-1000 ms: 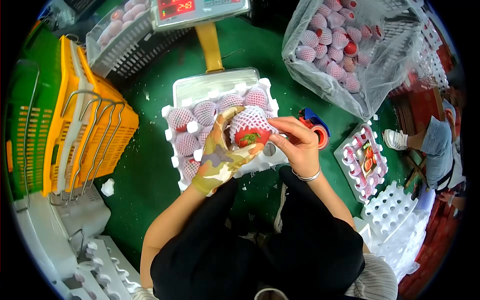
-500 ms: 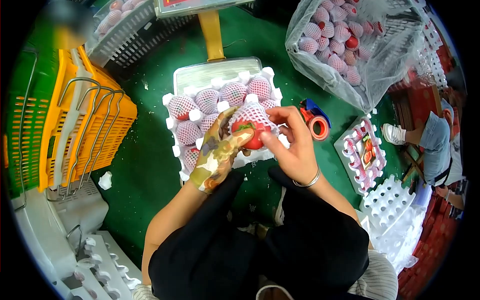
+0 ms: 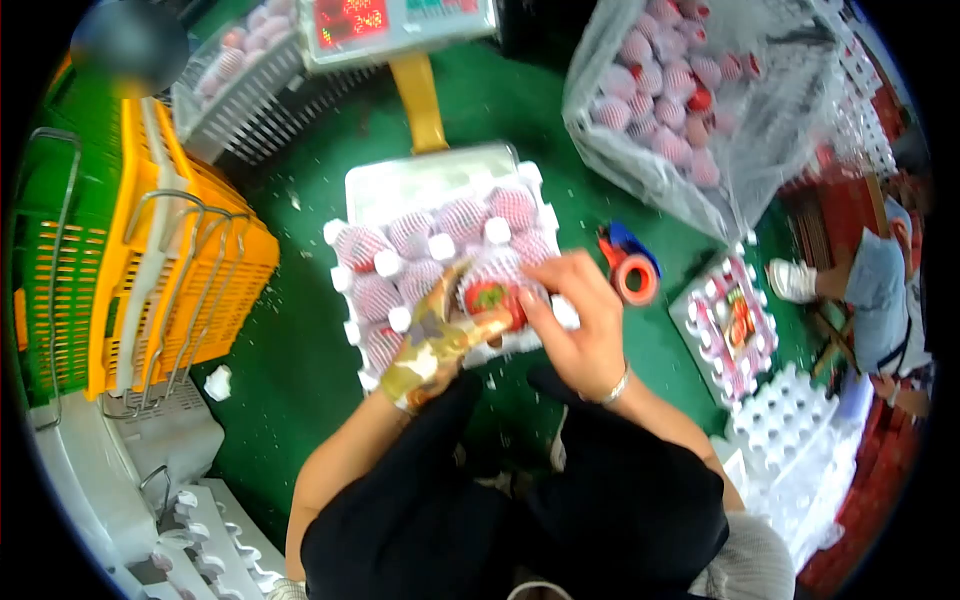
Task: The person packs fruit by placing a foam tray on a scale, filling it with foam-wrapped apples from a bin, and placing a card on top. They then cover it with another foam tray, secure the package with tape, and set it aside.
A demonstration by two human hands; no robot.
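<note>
head view: at the bottom centre of the frame lie my knees in black trousers (image 3: 410,500). just above, my gloved left hand (image 3: 432,338) has its fingers wrapped round a red tomato (image 3: 497,302) near the frame's centre, green top towards me, in a white foam net (image 3: 492,267). my bare right hand (image 3: 582,325) has thumb and fingers at its right edge. under it sits a foam tray (image 3: 366,378) of netted fruit; beyond, upper centre, a scale display (image 3: 400,30).
</note>
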